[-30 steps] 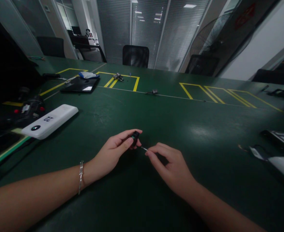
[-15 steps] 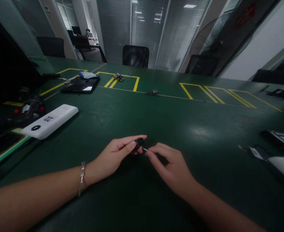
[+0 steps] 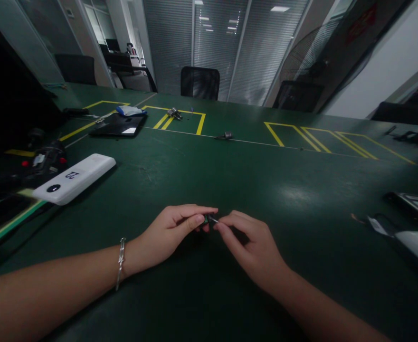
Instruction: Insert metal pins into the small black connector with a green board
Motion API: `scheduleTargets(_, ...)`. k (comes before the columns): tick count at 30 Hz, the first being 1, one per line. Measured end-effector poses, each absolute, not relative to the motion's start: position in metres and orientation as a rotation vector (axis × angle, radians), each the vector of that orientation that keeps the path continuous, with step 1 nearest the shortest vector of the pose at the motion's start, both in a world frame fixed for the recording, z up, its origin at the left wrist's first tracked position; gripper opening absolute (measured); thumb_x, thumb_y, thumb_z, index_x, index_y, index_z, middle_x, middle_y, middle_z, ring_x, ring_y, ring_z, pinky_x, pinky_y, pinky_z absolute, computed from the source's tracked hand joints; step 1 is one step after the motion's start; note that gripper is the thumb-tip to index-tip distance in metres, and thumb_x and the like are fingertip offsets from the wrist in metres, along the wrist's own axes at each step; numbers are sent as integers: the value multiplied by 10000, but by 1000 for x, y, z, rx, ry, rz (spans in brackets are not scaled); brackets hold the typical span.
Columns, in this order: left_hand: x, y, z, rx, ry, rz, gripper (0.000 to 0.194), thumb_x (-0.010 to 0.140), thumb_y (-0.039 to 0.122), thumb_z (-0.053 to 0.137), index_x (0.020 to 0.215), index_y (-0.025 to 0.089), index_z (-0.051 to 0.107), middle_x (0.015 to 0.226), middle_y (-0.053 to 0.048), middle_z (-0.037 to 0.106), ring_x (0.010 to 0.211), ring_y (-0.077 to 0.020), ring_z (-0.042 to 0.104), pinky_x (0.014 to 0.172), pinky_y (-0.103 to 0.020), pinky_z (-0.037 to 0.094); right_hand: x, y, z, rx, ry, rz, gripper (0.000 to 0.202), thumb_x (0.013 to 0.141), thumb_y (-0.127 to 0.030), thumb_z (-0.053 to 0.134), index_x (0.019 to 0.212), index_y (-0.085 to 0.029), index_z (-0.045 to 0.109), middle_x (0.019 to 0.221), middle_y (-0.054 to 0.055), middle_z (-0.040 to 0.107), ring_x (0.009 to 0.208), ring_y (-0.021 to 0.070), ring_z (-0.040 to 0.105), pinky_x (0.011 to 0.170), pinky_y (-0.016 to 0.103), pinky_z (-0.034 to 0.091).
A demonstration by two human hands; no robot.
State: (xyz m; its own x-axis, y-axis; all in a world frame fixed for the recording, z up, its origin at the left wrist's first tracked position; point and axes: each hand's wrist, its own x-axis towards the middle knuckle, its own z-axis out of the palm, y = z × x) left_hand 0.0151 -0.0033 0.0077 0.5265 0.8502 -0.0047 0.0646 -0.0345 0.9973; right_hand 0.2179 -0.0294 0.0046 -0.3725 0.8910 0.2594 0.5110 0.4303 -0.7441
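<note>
Leftward, white device [image 3: 77,176] on table [image 3: 244,175]; left fingers [image 3: 194,222] pinch half-hidden black piece [image 3: 206,219], right fingers [image 3: 230,219] slim rod [image 3: 213,220].

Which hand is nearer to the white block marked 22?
Left. The left hand is right of the white block and closer to the camera; the right hand is farther right.

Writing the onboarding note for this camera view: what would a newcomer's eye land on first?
Likely the two bare hands at lower centre: the left hand holds a small dark piece, and the right hand pinches a thin metal rod pointed at it. Next, the bright white block at left, standing out against the dark green table. Then the yellow outlines across the table's far side.
</note>
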Motion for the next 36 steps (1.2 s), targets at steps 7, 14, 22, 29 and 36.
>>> scheduleTargets(7, 16, -7, 7, 1508, 795, 814, 253, 939, 219, 504, 1169, 158, 591, 882, -45, 664, 845, -173, 622, 784, -289, 493, 217, -27, 5, -1244, -2042, 669, 220, 937, -230, 480, 853, -194, 681, 735, 6, 615, 673, 141, 580, 616, 261, 412)
scheduleTargets(14, 14, -2, 8, 1678, 904, 878, 234, 934, 199, 507, 1065, 168, 699, 1055, -80, 647, 938, -193, 607, 819, -295, 493, 218, -29, 4, -1260, -2071, 655, 220, 935, -247, 478, 846, -190, 671, 739, 11, 612, 673, 147, 572, 612, 265, 408)
scheduleTargets(22, 13, 0, 10, 1767, 902, 874, 229, 917, 198, 548, 1082, 208, 707, 1084, -75, 648, 1004, -209, 598, 868, -316, 484, 218, -29, 5, -1300, -2109, 615, 223, 939, -251, 471, 844, -196, 665, 742, 9, 608, 677, 149, 569, 613, 268, 411)
scheduleTargets(29, 11, -2, 6, 1830, 892, 927, 233, 859, 171, 645, 1079, 228, 694, 1073, -61, 662, 1007, -215, 608, 884, -338, 491, 217, -30, 4, -1302, -2102, 634, 211, 942, -247, 478, 868, -196, 669, 759, 14, 612, 690, 152, 571, 617, 270, 409)
scheduleTargets(36, 11, -1, 7, 1937, 896, 927, 215, 857, 167, 655, 1057, 229, 705, 1027, -52, 680, 977, -203, 621, 879, -323, 489, 217, -30, 4, -1297, -2121, 635, 217, 944, -242, 472, 867, -196, 670, 759, 17, 608, 687, 150, 565, 615, 267, 414)
